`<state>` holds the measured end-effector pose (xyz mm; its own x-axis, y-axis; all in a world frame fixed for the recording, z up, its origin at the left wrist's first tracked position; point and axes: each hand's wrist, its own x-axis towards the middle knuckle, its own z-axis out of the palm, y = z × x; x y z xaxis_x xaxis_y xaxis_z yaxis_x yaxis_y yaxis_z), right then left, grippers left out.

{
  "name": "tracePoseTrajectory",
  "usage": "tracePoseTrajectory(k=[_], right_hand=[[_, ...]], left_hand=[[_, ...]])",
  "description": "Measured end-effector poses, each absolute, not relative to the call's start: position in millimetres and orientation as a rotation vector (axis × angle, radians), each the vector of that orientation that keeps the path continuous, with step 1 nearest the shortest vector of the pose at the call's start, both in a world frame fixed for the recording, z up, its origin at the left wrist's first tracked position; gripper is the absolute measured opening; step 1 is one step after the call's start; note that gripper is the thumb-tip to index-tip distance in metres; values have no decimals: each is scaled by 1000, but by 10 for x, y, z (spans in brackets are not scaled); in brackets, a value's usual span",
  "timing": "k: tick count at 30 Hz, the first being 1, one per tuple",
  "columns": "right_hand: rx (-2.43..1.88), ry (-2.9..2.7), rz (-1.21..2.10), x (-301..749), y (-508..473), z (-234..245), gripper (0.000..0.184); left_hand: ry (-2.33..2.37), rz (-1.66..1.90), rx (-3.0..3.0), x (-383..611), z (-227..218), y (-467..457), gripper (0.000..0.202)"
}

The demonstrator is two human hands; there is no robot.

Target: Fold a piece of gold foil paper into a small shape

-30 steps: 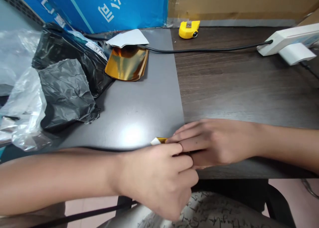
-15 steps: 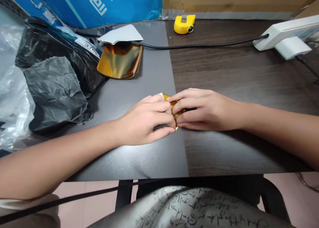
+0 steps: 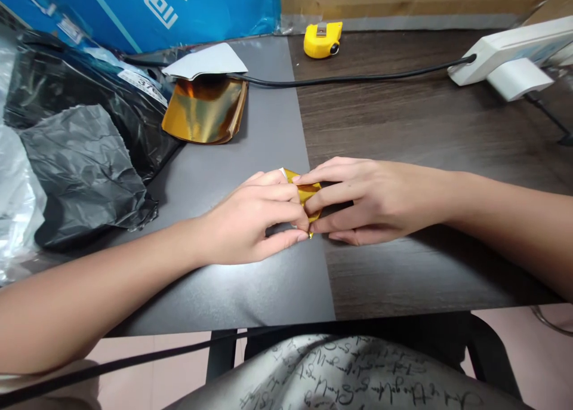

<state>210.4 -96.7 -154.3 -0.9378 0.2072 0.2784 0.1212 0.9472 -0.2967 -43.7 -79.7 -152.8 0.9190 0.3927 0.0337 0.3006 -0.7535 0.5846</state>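
Note:
A small folded piece of gold foil paper (image 3: 307, 189) sits between my two hands, at the right edge of the grey mat, with a white corner showing on its far side. My left hand (image 3: 253, 219) pinches its left side and lower tip with the fingertips and thumb. My right hand (image 3: 371, 201) holds its right side, and its fingers cover part of the fold. Further back lies a curled stack of gold foil sheets (image 3: 203, 111), with a white paper sheet (image 3: 203, 61) at its far end.
Crumpled black plastic bags (image 3: 80, 171) and clear plastic (image 3: 13, 219) lie at the left. A yellow tape measure (image 3: 322, 40), a black cable (image 3: 353, 79) and a white power strip (image 3: 505, 55) are along the back of the dark wood desk (image 3: 425, 123). My lap is below the desk edge.
A second ago my hands overlapped near the desk's front edge, hiding most of the foil. They have since moved farther onto the desk, and the gold fold now shows between them.

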Motion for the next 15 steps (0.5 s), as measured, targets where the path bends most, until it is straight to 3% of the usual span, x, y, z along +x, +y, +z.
tracePoseTrajectory(k=[15], right_hand=[[-265, -2815, 442, 2098, -976, -1498, 28]], left_hand=[[614, 213, 2401, -394, -1525, -836, 17]])
